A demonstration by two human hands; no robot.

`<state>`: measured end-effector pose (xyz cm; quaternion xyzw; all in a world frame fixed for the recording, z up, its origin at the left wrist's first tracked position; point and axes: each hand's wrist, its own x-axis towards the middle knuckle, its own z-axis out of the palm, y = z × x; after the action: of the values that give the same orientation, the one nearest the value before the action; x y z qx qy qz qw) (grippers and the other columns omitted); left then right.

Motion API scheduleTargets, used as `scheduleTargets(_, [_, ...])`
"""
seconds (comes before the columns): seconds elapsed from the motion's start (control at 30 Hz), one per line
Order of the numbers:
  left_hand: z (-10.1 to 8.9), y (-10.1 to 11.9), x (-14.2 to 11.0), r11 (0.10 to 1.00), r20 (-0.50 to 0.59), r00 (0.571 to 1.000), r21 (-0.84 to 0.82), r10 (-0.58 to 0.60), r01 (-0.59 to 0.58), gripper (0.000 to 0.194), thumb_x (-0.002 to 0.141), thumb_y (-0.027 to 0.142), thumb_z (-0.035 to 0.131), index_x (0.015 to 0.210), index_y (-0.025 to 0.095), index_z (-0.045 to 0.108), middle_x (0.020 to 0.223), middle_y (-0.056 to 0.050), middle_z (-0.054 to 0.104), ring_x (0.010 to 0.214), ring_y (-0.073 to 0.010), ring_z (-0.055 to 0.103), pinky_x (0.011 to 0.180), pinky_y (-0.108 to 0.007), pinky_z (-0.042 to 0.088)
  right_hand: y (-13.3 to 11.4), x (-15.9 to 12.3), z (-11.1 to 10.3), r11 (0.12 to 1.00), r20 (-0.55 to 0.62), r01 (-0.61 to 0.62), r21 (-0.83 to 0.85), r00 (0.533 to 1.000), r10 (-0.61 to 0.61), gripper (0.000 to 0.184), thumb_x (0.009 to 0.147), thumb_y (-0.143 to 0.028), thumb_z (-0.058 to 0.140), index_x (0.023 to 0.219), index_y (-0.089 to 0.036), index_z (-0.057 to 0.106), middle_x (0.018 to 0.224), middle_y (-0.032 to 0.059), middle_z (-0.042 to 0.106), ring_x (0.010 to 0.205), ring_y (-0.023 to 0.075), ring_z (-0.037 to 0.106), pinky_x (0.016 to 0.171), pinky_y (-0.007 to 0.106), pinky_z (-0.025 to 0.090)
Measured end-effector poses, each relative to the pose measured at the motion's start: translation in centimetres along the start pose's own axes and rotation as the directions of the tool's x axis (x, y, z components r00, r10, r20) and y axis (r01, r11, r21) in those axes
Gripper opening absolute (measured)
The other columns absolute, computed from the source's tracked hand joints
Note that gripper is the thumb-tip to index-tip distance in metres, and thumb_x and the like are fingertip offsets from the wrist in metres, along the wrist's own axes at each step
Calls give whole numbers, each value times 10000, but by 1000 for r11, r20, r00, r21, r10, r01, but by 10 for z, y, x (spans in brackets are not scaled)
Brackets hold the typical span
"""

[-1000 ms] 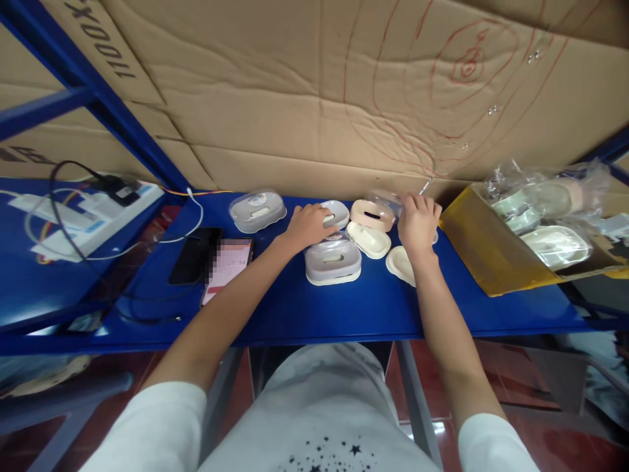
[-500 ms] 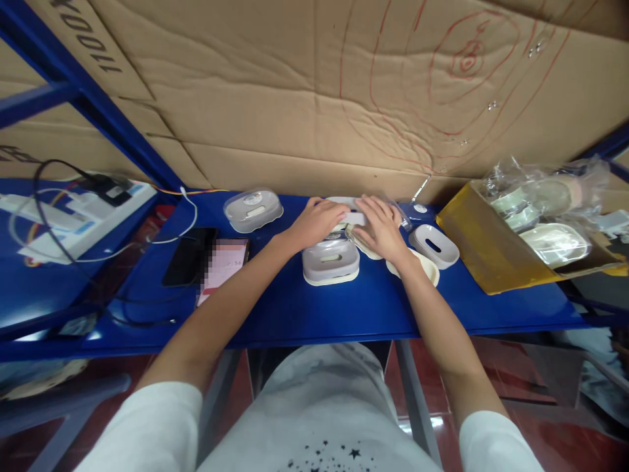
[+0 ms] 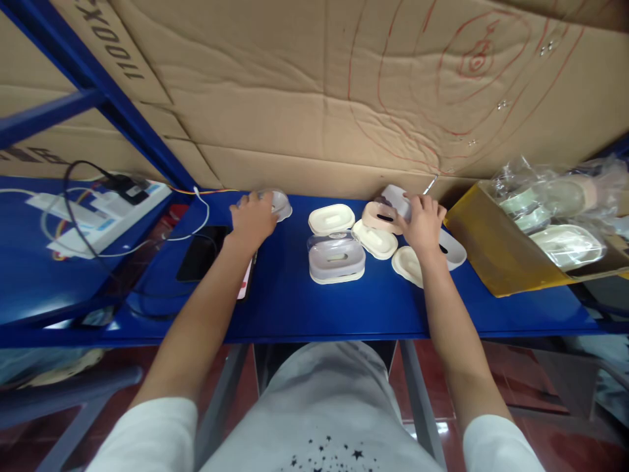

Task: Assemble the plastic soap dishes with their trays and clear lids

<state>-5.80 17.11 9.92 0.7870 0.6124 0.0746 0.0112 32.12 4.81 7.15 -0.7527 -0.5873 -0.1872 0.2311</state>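
At the back left of the blue table, my left hand (image 3: 254,217) is curled over a grey oval soap dish with a clear cover (image 3: 282,204). Further right, my right hand (image 3: 423,219) has its fingers around the edge of a tilted lilac-grey oval part (image 3: 396,198). Just left of that hand lies a pinkish oval ring with a slot (image 3: 379,216), resting partly on a cream oval tray (image 3: 377,241). Another cream tray (image 3: 331,218) lies in the middle, behind a lilac soap dish (image 3: 337,259) on a cream base. Beneath my right forearm are a partly hidden cream tray (image 3: 407,265) and a grey slotted part (image 3: 455,250).
A cardboard box (image 3: 506,249) with bagged dishes stands at the right. On the left are a white power strip (image 3: 111,219) with cables, a black phone (image 3: 199,252) and a second phone (image 3: 244,285), mostly under my forearm. Cardboard (image 3: 275,98) lines the back.
My hands were together in the middle around a pale part. The left has moved left onto the covered dish; the right has moved right, uncovering the pinkish ring and cream trays.
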Motion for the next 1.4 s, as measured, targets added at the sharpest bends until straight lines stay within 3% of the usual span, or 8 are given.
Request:
scheduleTargets(0.13, [1,15,-12,988,-25,991,-76,131,-133,499,1062,305,519,1555,238,556,1613,-185,580,1501,-414,513,1178,-629,433,-6,-4,7,997,119,42,61,992,-49,801,1012,-667,537,1661,-218,401,1704,242,416,1513,433,432,1189,696,305])
scheduleTargets(0.27, [2,31,-18,958,-70,972,-172,222,-231,473,1116,366,465,1571,285,563,1609,-102,621,1452,-338,596,1156,-506,482,-33,-11,4,981,79,147,131,984,-158,750,1067,-661,458,1682,-237,382,1783,208,320,1633,400,308,1284,689,184])
scheduleTargets(0.43, [8,42,-15,937,-154,965,-248,212,-246,473,1165,393,353,1545,240,590,1524,-110,690,1353,-308,678,1099,-421,515,-73,-20,-2,908,129,333,256,919,-373,654,1094,-609,439,1675,-309,425,1797,113,350,1652,355,304,1318,629,192])
scheduleTargets(0.6, [20,38,-2,898,-259,945,-339,199,-282,437,1151,327,373,1496,200,609,1492,-143,690,1373,-294,649,1152,-429,492,-81,-23,-2,882,154,365,298,894,-421,528,1121,-533,415,1582,-316,558,1777,83,404,1629,339,348,1298,609,237])
scheduleTargets(0.8, [22,35,-8,887,-203,938,-318,282,-335,406,1014,196,599,1415,235,650,1472,-128,676,1378,-307,630,1161,-468,497,-75,-24,2,877,159,343,336,897,-412,512,1124,-531,410,1525,-286,613,1749,113,444,1603,349,384,1278,605,258])
scheduleTargets(0.97, [13,44,-31,916,-50,928,-150,369,-372,224,1025,366,672,1182,226,748,1246,-130,759,1203,-347,706,1053,-483,548,-72,-23,2,882,151,323,342,908,-391,507,1122,-537,408,1488,-276,646,1725,117,476,1595,358,392,1276,606,252])
scheduleTargets(1.13, [21,56,-43,919,24,921,-84,388,-385,348,1003,465,711,1174,169,778,1259,-193,758,1198,-402,713,1012,-492,559,-72,-24,3,889,161,310,336,911,-379,501,1124,-530,406,1468,-273,664,1713,114,495,1581,360,420,1278,612,252])
scheduleTargets(1.4, [20,59,-36,931,-59,936,-105,346,-351,348,1109,322,474,1335,210,714,1220,-155,791,1198,-357,715,1063,-521,497,-81,-25,-20,834,184,309,457,884,-429,503,1161,-483,327,1403,-260,707,1508,108,700,1445,319,592,1230,555,322])
